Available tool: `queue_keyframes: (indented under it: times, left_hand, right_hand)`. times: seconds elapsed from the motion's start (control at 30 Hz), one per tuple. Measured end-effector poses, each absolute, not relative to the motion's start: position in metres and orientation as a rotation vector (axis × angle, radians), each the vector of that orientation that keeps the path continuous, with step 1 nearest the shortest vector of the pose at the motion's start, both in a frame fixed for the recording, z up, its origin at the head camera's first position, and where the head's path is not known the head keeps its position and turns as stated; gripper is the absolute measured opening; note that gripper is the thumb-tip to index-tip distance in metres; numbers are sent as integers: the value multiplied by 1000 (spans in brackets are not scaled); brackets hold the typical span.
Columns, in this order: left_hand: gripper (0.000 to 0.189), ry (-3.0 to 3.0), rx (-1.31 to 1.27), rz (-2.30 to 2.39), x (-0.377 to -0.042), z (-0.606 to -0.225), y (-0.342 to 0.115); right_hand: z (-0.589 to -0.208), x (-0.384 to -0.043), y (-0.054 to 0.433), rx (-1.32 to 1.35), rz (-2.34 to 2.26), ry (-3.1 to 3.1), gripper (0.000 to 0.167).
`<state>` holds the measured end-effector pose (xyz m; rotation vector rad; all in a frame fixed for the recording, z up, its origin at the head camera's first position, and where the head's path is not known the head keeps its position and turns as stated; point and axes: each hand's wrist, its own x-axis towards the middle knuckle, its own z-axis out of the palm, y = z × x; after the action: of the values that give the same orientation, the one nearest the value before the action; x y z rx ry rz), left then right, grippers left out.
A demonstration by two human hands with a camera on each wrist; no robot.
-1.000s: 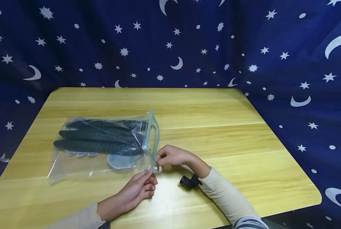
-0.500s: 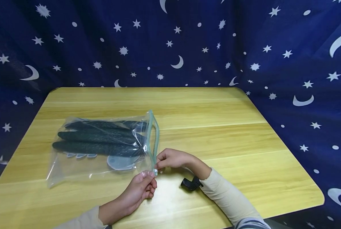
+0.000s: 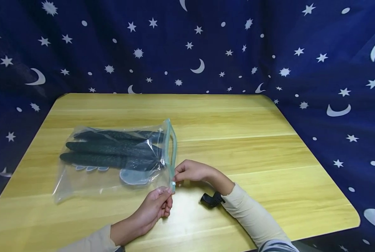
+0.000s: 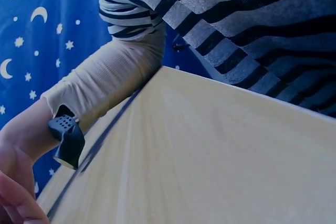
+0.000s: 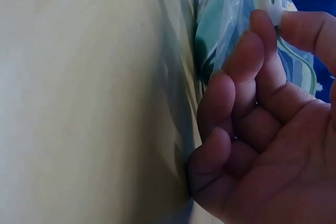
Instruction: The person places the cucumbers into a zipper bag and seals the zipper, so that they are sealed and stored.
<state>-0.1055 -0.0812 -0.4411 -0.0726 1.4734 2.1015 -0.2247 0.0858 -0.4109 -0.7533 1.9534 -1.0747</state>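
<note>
A clear zip bag [image 3: 90, 182] lies on the left half of the wooden table [image 3: 238, 147] with dark gloves [image 3: 112, 154] inside it. Its green zip strip [image 3: 172, 147] runs along the bag's right edge. My right hand [image 3: 176, 180] pinches the small white slider [image 3: 174, 182] at the near end of the zip. The right wrist view shows that slider [image 5: 269, 8] between thumb and forefinger of the right hand [image 5: 273, 19], the other fingers curled. My left hand [image 3: 166, 191] pinches the bag's near right corner just below the slider. Only left fingertips [image 4: 13, 203] show in the left wrist view.
A black wrist mount [image 3: 211, 199] sits on my right forearm, above the table. Dark blue cloth with stars and moons [image 3: 187, 45] hangs behind and around the table. A striped sleeve [image 4: 252, 19] shows in the left wrist view.
Very little: the right hand with the slider shifted slightly at the near end of the zip. The left hand keeps its pinch on the bag corner.
</note>
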Motion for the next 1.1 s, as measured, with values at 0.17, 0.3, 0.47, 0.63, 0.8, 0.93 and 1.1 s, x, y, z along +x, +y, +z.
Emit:
queue_keyframes:
  times: [0.17,0.3,0.47,0.63,0.8,0.93,1.1]
  left_hand:
    - [37,1480,-61,2101,-107,-441,-81]
    - [36,1469,-63,2101,-106,-442,-80]
    - [34,1462,-53,2105,-106,-442,-80]
    - [34,1472,-45,2107,-106,-441,-80]
    - [37,1475,-45,2104,-106,-441,-79]
    - [35,1472,-46,2108,-105,-441,-79]
    - [34,1470,-47,2106,-105,-442,-78]
  right_hand:
    - [-410,-234,87,-678,-1095,2019,25]
    - [-409,-242,88,-646,-1117,2066,23]
    - [-409,-251,88,-625,-1122,2116,23]
    - [-412,-260,88,-586,-1151,2166,23]
    - [-415,-267,88,-573,-1165,2191,22]
    - [-416,-275,87,-539,-1193,2209,21]
    - [-417,-284,85,-500,-1233,2221,21]
